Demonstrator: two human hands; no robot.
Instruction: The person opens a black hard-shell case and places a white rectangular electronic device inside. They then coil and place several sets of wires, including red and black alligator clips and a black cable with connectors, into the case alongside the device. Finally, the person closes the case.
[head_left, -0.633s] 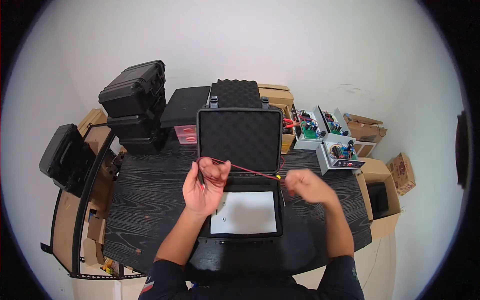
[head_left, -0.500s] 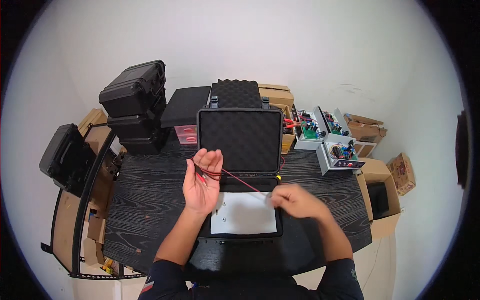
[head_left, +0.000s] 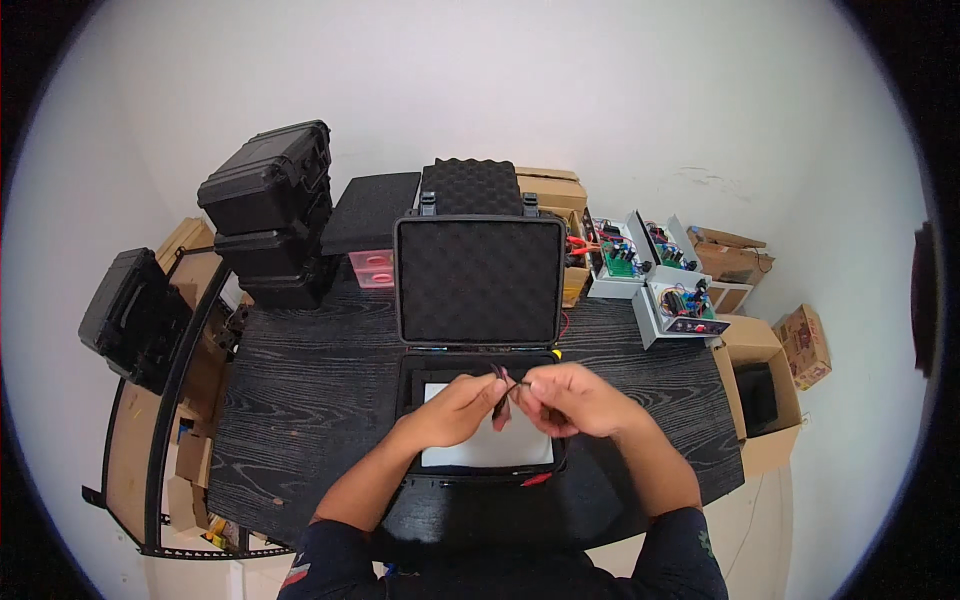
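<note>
An open black hard case (head_left: 480, 285) stands in front of me, its lid up and lined with egg-crate foam. In its base lies a flat white panel (head_left: 455, 455) framed by dark foam. Over the panel, my left hand (head_left: 450, 412) pinches a small coil of thin dark-and-red cable (head_left: 500, 405). My right hand (head_left: 578, 400) is close beside it on the right, its fingertips closed on a strand of the same cable. A red clip-like end (head_left: 537, 479) hangs at the case's front edge. The fingers hide part of the coil.
Black cases (head_left: 270, 190) are stacked at the back left, next to a pink drawer box (head_left: 373, 268). White housings with green circuit boards (head_left: 622, 262) stand at the back right. An open cardboard box (head_left: 765, 400) is beyond the table's right side.
My left hand has turned over and come down to the right, meeting my right hand above the panel. The stretched red strand is now gathered between them, and a red end hangs at the front.
</note>
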